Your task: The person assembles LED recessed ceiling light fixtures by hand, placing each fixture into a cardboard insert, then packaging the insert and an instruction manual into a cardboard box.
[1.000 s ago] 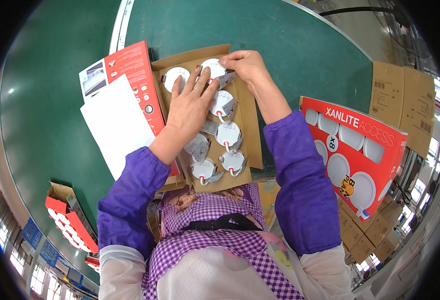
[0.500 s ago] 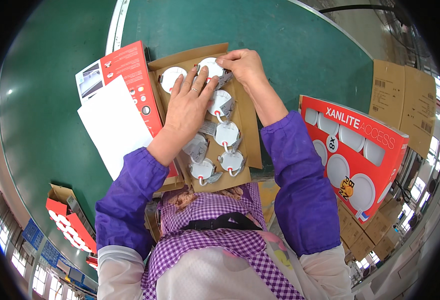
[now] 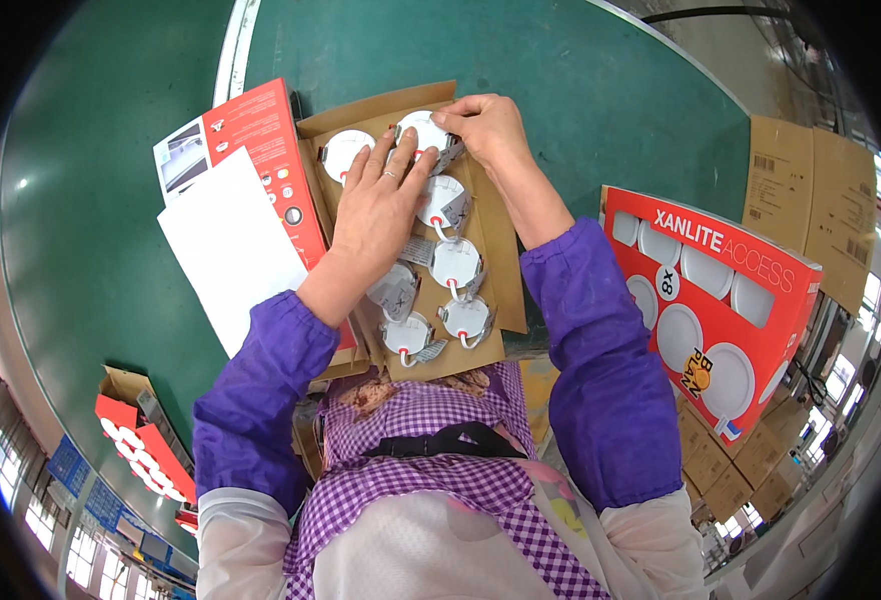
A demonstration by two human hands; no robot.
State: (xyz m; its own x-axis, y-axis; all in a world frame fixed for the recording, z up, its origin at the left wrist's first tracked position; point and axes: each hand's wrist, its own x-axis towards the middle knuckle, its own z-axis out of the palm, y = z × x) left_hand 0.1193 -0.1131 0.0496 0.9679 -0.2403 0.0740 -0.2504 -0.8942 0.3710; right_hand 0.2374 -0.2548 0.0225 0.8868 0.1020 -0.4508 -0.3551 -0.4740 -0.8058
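Several round white downlights [image 3: 455, 262] with short white leads and paper tags lie in two columns in a shallow brown cardboard tray [image 3: 508, 290]. My left hand [image 3: 372, 215] lies palm down over the left column, fingers slightly spread. Its fingertips rest by the far right downlight [image 3: 422, 128], and it hides part of the tray beneath. Thumb and forefinger of my right hand [image 3: 490, 130] are pinched at the right edge of that same downlight. A downlight at the far left [image 3: 348, 150] sits beside my left fingertips.
Left of the tray, a white sheet [image 3: 230, 255] covers part of a red printed box panel [image 3: 260, 120]. An upright red carton [image 3: 700, 300] stands at right, near brown cartons [image 3: 800, 200]. Another open red box [image 3: 140, 430] is at lower left. The table [image 3: 560, 80] is green.
The whole view has shifted very slightly. Both hands keep nearly the same place on the far right downlight.
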